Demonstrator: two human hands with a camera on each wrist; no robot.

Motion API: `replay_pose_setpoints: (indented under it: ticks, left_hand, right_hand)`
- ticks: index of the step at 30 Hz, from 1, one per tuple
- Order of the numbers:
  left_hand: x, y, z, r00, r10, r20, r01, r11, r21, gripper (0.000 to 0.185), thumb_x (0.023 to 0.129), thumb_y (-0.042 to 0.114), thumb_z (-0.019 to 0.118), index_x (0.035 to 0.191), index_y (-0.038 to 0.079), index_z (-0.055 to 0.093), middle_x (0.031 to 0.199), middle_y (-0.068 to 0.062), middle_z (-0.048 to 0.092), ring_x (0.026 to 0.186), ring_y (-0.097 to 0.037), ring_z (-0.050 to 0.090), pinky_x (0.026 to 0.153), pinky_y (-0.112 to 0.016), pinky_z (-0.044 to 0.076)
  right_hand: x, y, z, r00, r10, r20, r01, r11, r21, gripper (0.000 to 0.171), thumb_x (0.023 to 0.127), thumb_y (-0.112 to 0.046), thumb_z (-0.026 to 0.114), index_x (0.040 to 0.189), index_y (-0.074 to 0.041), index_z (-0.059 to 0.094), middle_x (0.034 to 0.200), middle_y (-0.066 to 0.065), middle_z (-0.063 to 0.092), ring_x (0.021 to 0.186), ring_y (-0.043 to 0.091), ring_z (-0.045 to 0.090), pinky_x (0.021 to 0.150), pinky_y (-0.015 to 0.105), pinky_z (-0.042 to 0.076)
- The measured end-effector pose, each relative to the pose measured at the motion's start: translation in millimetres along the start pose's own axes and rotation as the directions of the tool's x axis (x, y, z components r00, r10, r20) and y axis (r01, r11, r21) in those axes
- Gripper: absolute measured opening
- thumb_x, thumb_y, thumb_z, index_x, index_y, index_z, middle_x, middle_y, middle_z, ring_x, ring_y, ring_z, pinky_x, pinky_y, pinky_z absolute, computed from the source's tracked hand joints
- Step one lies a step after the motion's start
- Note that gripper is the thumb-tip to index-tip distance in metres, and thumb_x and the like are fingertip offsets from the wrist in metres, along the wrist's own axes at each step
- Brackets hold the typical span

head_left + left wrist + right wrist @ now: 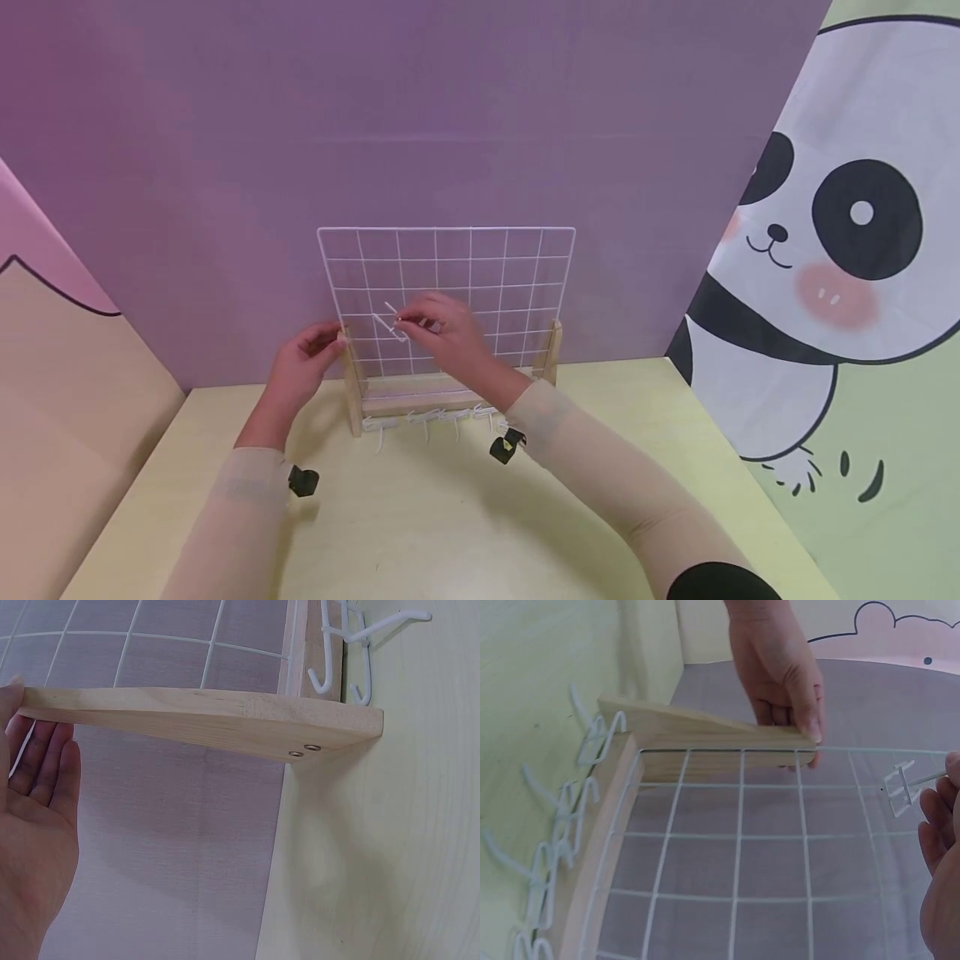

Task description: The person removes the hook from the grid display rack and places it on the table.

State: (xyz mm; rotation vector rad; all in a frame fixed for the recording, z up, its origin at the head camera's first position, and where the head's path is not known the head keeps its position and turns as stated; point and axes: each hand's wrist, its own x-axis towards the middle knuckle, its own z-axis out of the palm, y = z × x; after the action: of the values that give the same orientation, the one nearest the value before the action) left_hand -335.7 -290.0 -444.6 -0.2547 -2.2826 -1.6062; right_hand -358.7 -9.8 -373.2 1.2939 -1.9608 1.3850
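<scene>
Right hand (pixel 442 329) pinches a white hook (pixel 392 322) at the wire grid (pixel 480 275); left hand (pixel 307 358) grips its wooden post (pixel 351 379), spare hooks (pixel 427 418) below.

A white wire hook (pixel 391 322), thin and bent, sits tilted against the left-centre of the upright white wire grid panel (pixel 480 267), which stands in a wooden base at the table's far side.
</scene>
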Motion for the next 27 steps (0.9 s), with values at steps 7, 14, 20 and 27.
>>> replay_pose_setpoints:
  ticks: [7, 14, 20, 27]
  left_hand:
    - [3.3, -1.9, -0.4, 1.0, 0.013, -0.002, -0.013, 1.0, 0.004, 0.04, 0.112, 0.01, 0.068, 0.146, -0.011, 0.063, 0.139, -0.034, 0.068, 0.105, 0.012, 0.062, 0.094, -0.006, 0.049]
    - [3.3, -1.8, -0.4, 1.0, 0.002, -0.01, -0.002, 1.0, 0.017, 0.039, 0.112, 0.013, 0.069, 0.144, -0.008, 0.066, 0.136, -0.033, 0.068, 0.105, 0.009, 0.064, 0.095, -0.008, 0.051]
    - [2.3, -1.6, -0.8, 1.0, 0.0, -0.007, 0.0, 1.0, 0.021, 0.039, 0.112, 0.014, 0.069, 0.144, -0.008, 0.065, 0.137, -0.033, 0.068, 0.106, 0.009, 0.063, 0.095, -0.007, 0.05]
    - [0.6, -1.8, -0.5, 1.0, -0.026, 0.009, 0.026, 0.999, 0.035, 0.043, 0.112, 0.018, 0.069, 0.148, -0.006, 0.064, 0.14, -0.03, 0.068, 0.107, 0.007, 0.062, 0.095, -0.007, 0.05]
  right_hand:
    - [-19.4, 10.0, -13.0, 0.998, 0.042, 0.045, -0.04, 0.999, -0.036, 0.007, 0.101, -0.002, 0.081, 0.107, 0.001, 0.082, 0.098, 0.005, 0.075, 0.085, 0.01, 0.066, 0.073, 0.025, 0.062]
    - [-35.5, 14.4, -21.9, 0.994, 0.064, 0.085, -0.059, 0.996, -0.062, 0.007, 0.097, 0.004, 0.082, 0.105, 0.003, 0.081, 0.096, 0.006, 0.074, 0.083, 0.013, 0.066, 0.072, 0.026, 0.063]
    - [-48.4, 20.4, -26.9, 0.991, 0.088, 0.103, -0.077, 0.991, -0.106, 0.007, 0.098, 0.003, 0.082, 0.105, 0.001, 0.082, 0.095, 0.004, 0.073, 0.082, 0.01, 0.065, 0.072, 0.024, 0.062]
    - [-61.4, 28.3, -33.8, 0.991, 0.096, 0.097, -0.088, 0.993, -0.08, 0.012, 0.097, 0.005, 0.083, 0.107, -0.001, 0.083, 0.098, 0.002, 0.073, 0.085, 0.01, 0.066, 0.072, 0.026, 0.063]
